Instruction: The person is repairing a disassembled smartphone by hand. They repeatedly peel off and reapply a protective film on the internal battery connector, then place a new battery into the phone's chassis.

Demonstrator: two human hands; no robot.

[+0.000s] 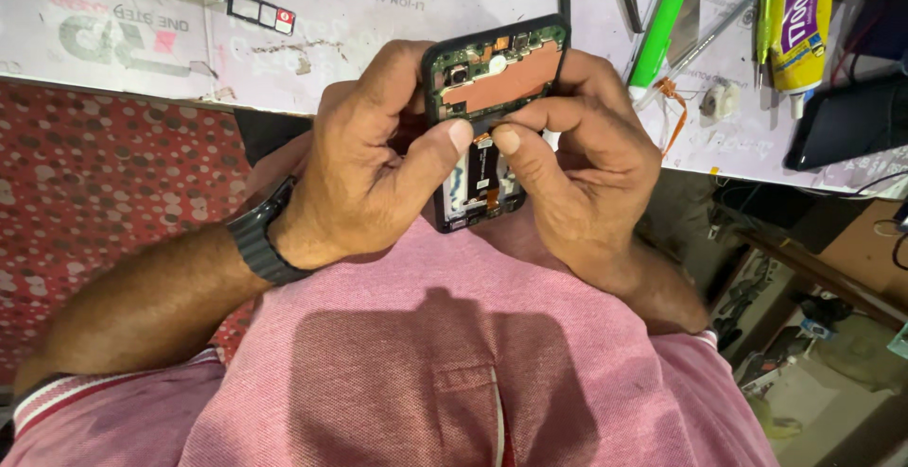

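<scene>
Left hand point(364, 160) and right hand point(577, 160) both clamped on opened phone point(492, 117), held above lap, just short of desk point(378, 51). Thumb tips meet mid-board; best to press lightly, keeping the frame steady.

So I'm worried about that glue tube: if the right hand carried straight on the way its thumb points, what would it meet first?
Not the glue tube. The right hand has its thumb pointing left, at the opened phone it already touches. Going on, it would likely meet the left hand thumb first; the depth is hard to judge.
</scene>
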